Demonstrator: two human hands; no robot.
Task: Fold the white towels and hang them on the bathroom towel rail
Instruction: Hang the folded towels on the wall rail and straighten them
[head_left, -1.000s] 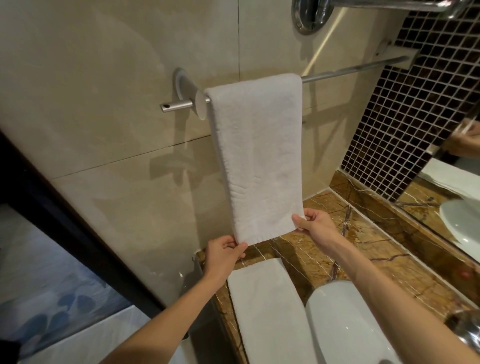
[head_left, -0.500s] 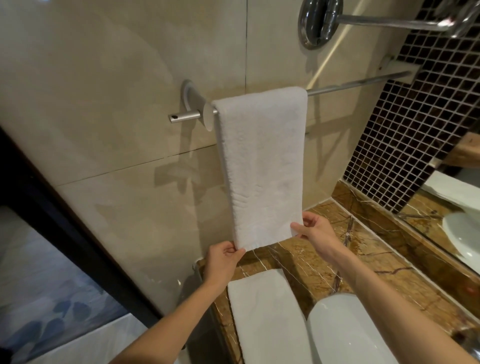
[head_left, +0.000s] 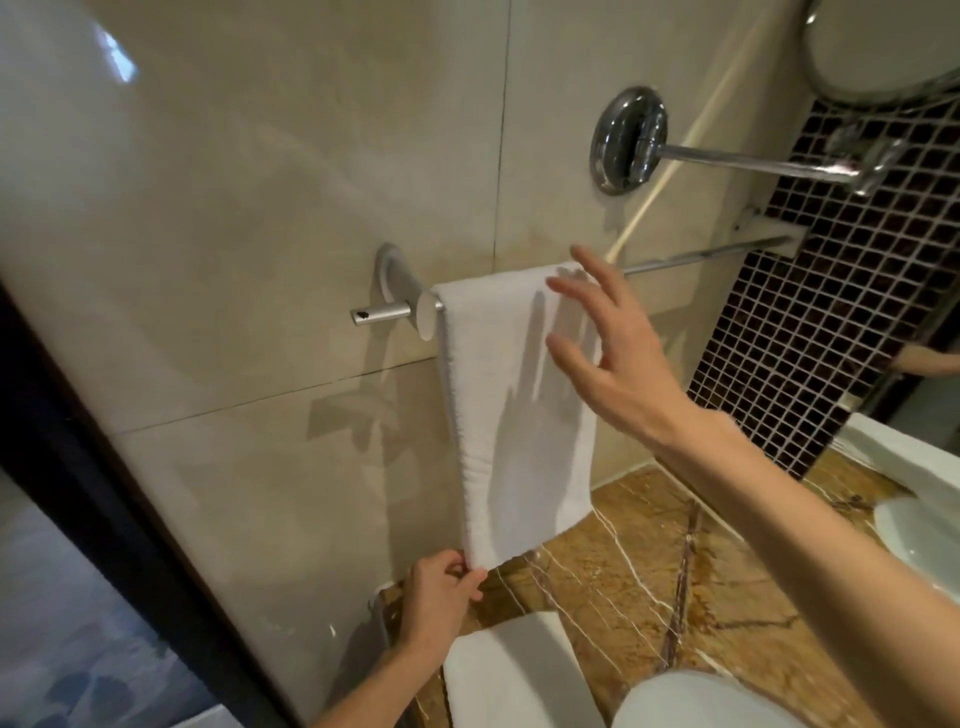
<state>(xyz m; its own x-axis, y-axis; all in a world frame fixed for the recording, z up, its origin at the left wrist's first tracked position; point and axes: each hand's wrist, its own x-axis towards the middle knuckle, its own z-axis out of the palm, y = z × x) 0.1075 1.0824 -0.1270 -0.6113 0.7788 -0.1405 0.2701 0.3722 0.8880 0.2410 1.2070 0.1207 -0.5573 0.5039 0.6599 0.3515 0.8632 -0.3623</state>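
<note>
So, nearest me a second folded towel (head_left: 514, 670) lies on the counter (head_left: 649, 571) not yet hung, my left hand (head_left: 441, 597) pinches the hanging towel (head_left: 498, 415) at its bottom corner, and my right hand (head_left: 613, 358), fingers spread and empty, hovers near its top at the towel rail (head_left: 701, 257): I'd judge half done.

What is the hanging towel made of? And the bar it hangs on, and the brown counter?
The hanging towel looks like soft white cloth, likely cotton terry: its surface is fuzzy and it drapes. The towel rail looks like metal with a dull, brushed silver sheen. The counter looks like polished brown stone, probably marble, going by its white veins and glossy shine.
</note>
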